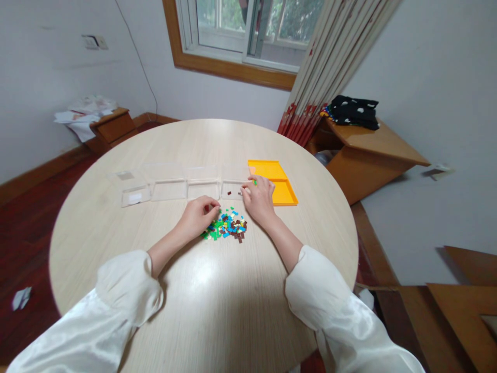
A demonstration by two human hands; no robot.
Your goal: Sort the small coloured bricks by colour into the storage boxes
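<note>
A pile of small coloured pieces, green, blue, brown and white, lies on the round wooden table. My left hand rests at the pile's left edge with its fingers curled in a pinch over the pieces. My right hand is just right of the pile, fingers bent, with a tiny green piece at its fingertips by a clear plastic box. That box has a few dark pieces inside it.
A row of clear plastic boxes stands behind the pile, with an orange tray at its right end. Wooden cabinets stand to the right and far left. A curtain hangs by the window.
</note>
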